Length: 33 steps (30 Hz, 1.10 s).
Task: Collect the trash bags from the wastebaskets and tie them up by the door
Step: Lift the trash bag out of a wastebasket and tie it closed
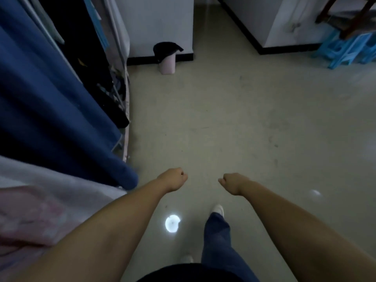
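Observation:
A small pink wastebasket (168, 66) stands on the floor ahead, against a white wall with a black baseboard. A black trash bag (165, 50) lines it and folds over its rim. My left hand (174, 178) and my right hand (233, 183) are held out low in front of me, both curled into fists with nothing in them. Both hands are far short of the wastebasket, with bare floor between.
Blue bedding (50, 110) and a pale pink blanket (36, 210) hang over a bed frame on the left. Blue plastic stools (343, 51) and a wooden chair (350, 17) stand at the back right. A white cabinet (284, 23) stands beside an opening ahead. My feet are on the pale floor (234, 119).

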Each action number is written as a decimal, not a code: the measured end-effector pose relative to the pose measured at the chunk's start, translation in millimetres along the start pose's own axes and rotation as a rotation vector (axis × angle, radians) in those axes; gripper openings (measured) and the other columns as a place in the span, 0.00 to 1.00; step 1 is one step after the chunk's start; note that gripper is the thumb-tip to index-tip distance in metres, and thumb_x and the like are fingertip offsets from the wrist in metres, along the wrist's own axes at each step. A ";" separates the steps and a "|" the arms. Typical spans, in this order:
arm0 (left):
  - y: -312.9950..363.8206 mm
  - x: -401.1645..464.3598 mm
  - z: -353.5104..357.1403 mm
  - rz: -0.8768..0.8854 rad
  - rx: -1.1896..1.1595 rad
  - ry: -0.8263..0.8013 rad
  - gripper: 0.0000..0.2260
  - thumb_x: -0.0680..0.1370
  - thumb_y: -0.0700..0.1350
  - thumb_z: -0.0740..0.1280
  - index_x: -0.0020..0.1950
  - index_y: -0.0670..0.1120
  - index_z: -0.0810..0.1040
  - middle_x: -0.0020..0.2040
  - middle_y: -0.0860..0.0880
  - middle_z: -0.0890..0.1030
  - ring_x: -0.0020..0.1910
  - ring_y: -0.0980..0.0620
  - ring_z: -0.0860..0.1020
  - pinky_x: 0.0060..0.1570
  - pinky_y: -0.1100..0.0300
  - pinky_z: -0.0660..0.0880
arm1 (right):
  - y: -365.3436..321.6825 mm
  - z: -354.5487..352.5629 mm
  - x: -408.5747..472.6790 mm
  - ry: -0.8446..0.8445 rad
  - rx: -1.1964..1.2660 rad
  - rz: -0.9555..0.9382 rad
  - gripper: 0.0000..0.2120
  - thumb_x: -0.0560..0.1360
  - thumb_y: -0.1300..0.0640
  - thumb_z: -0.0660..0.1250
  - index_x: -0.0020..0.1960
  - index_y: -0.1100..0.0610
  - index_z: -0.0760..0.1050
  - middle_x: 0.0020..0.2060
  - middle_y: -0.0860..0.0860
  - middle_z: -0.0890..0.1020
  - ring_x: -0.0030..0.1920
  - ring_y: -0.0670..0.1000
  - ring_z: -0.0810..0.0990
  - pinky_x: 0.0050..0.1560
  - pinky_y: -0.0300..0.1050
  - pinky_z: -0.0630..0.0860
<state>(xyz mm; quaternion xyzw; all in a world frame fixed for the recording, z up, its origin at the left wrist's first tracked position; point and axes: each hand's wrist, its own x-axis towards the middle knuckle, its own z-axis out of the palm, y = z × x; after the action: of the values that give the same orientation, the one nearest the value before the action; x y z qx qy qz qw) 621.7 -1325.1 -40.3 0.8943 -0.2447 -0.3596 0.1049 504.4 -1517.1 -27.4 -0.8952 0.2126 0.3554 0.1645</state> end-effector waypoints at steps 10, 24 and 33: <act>54.7 183.4 -127.1 -0.130 -0.160 0.083 0.15 0.81 0.52 0.54 0.53 0.43 0.75 0.58 0.40 0.79 0.56 0.43 0.76 0.56 0.54 0.71 | 26.3 -192.6 187.5 -0.019 -0.111 -0.116 0.25 0.81 0.46 0.47 0.66 0.63 0.67 0.66 0.62 0.72 0.65 0.60 0.72 0.64 0.51 0.68; 15.8 413.4 -331.8 -0.228 -0.272 0.114 0.17 0.81 0.53 0.55 0.55 0.41 0.75 0.58 0.41 0.79 0.57 0.43 0.76 0.59 0.54 0.72 | -48.8 -419.3 434.1 -0.043 -0.181 -0.182 0.25 0.81 0.45 0.49 0.68 0.63 0.64 0.68 0.61 0.70 0.68 0.59 0.69 0.66 0.50 0.66; -19.9 557.8 -501.8 -0.202 -0.196 0.109 0.18 0.81 0.53 0.55 0.55 0.41 0.75 0.58 0.40 0.79 0.57 0.42 0.76 0.59 0.53 0.72 | -113.6 -558.6 564.9 0.005 -0.097 -0.184 0.24 0.81 0.46 0.49 0.65 0.63 0.67 0.64 0.61 0.74 0.62 0.60 0.73 0.61 0.51 0.69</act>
<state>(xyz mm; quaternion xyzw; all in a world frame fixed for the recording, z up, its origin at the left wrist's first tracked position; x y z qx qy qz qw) 1324.1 -1588.4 -16.8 0.9181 -0.1110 -0.3412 0.1681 1248.5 -1817.7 -22.8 -0.9189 0.1122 0.3462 0.1523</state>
